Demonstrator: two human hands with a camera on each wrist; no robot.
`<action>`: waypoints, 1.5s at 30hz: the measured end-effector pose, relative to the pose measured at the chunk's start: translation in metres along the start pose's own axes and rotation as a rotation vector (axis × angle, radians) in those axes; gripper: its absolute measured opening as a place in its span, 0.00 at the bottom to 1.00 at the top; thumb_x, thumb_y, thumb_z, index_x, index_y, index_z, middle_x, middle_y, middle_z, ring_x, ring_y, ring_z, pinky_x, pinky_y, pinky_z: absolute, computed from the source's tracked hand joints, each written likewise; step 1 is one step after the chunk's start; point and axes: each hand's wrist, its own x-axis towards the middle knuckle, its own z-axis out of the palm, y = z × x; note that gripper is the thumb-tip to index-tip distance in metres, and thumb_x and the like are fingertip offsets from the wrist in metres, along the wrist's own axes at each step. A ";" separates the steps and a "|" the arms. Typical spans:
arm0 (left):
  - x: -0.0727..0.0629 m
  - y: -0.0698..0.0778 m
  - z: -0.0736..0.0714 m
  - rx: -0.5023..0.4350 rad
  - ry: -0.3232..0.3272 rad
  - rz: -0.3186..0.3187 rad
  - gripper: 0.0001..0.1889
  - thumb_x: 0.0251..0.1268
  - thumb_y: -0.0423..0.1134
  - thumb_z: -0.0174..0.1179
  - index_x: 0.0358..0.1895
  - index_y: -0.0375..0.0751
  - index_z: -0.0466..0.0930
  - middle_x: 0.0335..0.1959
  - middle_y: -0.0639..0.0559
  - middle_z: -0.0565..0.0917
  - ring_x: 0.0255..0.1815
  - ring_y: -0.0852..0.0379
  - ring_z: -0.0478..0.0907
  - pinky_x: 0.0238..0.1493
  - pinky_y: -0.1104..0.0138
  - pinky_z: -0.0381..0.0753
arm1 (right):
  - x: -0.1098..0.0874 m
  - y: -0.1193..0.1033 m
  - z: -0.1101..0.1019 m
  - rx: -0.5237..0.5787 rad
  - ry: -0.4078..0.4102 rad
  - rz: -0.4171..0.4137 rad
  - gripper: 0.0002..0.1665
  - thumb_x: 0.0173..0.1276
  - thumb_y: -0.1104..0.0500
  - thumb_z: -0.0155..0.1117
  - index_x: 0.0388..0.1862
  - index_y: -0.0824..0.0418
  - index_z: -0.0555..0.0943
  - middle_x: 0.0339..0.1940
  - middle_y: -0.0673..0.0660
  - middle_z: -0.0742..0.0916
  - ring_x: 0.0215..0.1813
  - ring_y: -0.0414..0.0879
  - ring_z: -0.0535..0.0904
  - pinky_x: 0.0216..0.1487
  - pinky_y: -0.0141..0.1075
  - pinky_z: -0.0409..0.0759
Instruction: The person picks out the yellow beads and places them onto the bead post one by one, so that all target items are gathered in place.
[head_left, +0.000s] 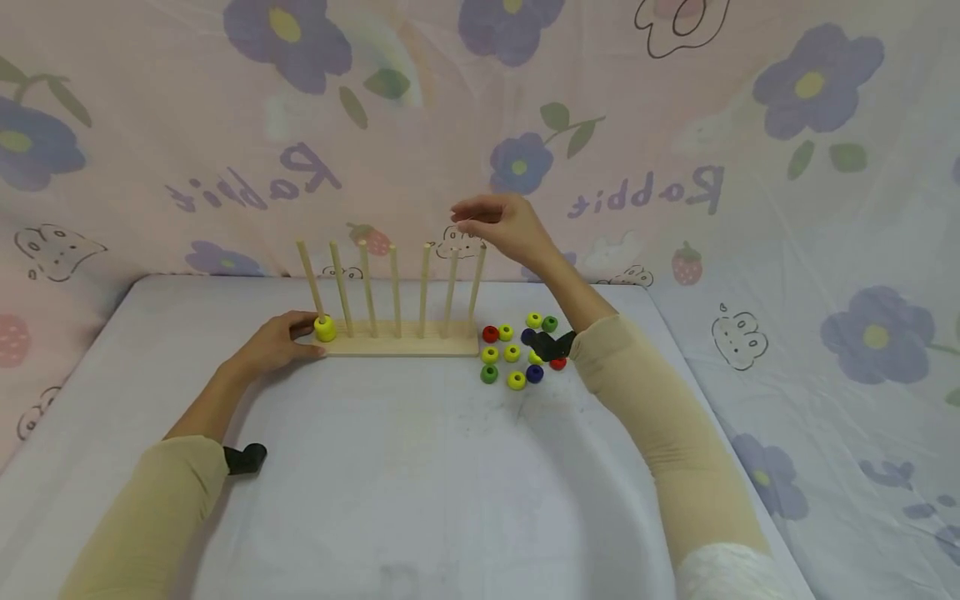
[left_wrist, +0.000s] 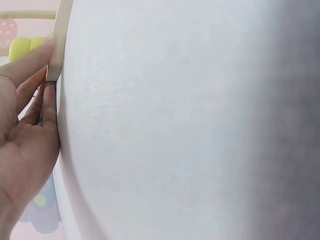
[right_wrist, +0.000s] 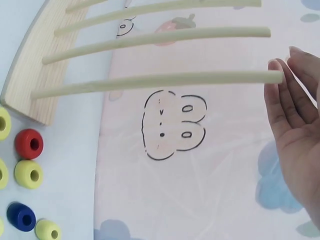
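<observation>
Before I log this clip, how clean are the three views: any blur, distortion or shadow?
Head view: evenly lit; right hand slightly soft; table edge bows, suggesting wide-angle distortion. Left wrist view: mostly blank tabletop, darkening to grey shade on the right; left hand close and soft. Right wrist view: pegs curve from lens distortion; beads fairly sharp.

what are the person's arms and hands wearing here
Both arms wear close-fitting beige fabric sleeves, the left sleeve and the right sleeve, each ending near the wrist. A small black strap piece sits at the left cuff and another at the right cuff. The left hand and right hand are bare: no gloves or rings visible.
</observation>
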 end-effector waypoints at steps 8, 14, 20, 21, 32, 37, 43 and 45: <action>-0.001 -0.003 -0.001 -0.004 0.005 -0.003 0.42 0.62 0.39 0.70 0.73 0.25 0.57 0.72 0.28 0.63 0.73 0.34 0.61 0.75 0.47 0.58 | -0.016 0.016 -0.010 -0.011 0.024 0.017 0.17 0.69 0.62 0.67 0.54 0.66 0.84 0.49 0.60 0.88 0.48 0.46 0.86 0.53 0.37 0.84; -0.001 -0.003 0.000 -0.005 0.010 0.000 0.42 0.62 0.38 0.70 0.73 0.24 0.57 0.72 0.28 0.63 0.73 0.34 0.61 0.74 0.47 0.59 | -0.031 0.020 -0.018 0.007 0.036 0.076 0.17 0.70 0.67 0.64 0.56 0.72 0.81 0.52 0.67 0.86 0.51 0.52 0.85 0.55 0.37 0.83; -0.002 -0.001 0.000 -0.009 0.012 0.003 0.41 0.62 0.38 0.70 0.72 0.24 0.57 0.72 0.28 0.63 0.73 0.33 0.61 0.75 0.47 0.58 | -0.046 0.033 -0.024 -0.025 0.050 0.132 0.18 0.70 0.66 0.64 0.57 0.71 0.81 0.53 0.66 0.86 0.52 0.51 0.85 0.51 0.33 0.83; -0.002 -0.001 0.001 -0.010 0.011 0.004 0.41 0.62 0.38 0.70 0.72 0.24 0.58 0.72 0.28 0.63 0.73 0.34 0.61 0.75 0.47 0.58 | -0.049 0.037 -0.026 -0.027 0.053 0.138 0.18 0.70 0.65 0.64 0.58 0.70 0.81 0.53 0.66 0.86 0.52 0.51 0.85 0.51 0.33 0.83; 0.000 -0.001 0.002 0.000 0.010 0.009 0.43 0.61 0.39 0.71 0.73 0.25 0.58 0.72 0.28 0.63 0.72 0.33 0.62 0.74 0.46 0.59 | -0.077 0.071 -0.040 -0.045 0.100 0.175 0.19 0.69 0.61 0.67 0.58 0.67 0.82 0.53 0.61 0.87 0.52 0.47 0.85 0.55 0.33 0.82; -0.001 -0.002 0.001 0.001 0.010 0.007 0.42 0.61 0.37 0.70 0.73 0.25 0.57 0.72 0.28 0.63 0.72 0.33 0.61 0.74 0.46 0.58 | -0.086 0.085 -0.042 -0.037 0.113 0.196 0.17 0.69 0.61 0.68 0.56 0.62 0.84 0.52 0.58 0.88 0.52 0.46 0.85 0.55 0.34 0.83; -0.001 0.000 0.001 -0.005 0.009 0.013 0.42 0.61 0.39 0.70 0.72 0.25 0.58 0.71 0.28 0.63 0.72 0.33 0.62 0.74 0.46 0.58 | -0.096 0.102 -0.042 -0.037 0.096 0.230 0.20 0.68 0.58 0.70 0.57 0.63 0.84 0.52 0.59 0.88 0.51 0.46 0.85 0.54 0.34 0.83; -0.001 0.000 0.001 -0.012 0.008 0.011 0.41 0.61 0.39 0.70 0.72 0.25 0.58 0.72 0.28 0.63 0.72 0.33 0.62 0.74 0.46 0.58 | -0.099 0.107 -0.042 -0.040 0.091 0.239 0.20 0.68 0.58 0.69 0.57 0.63 0.83 0.52 0.62 0.87 0.51 0.47 0.85 0.53 0.34 0.83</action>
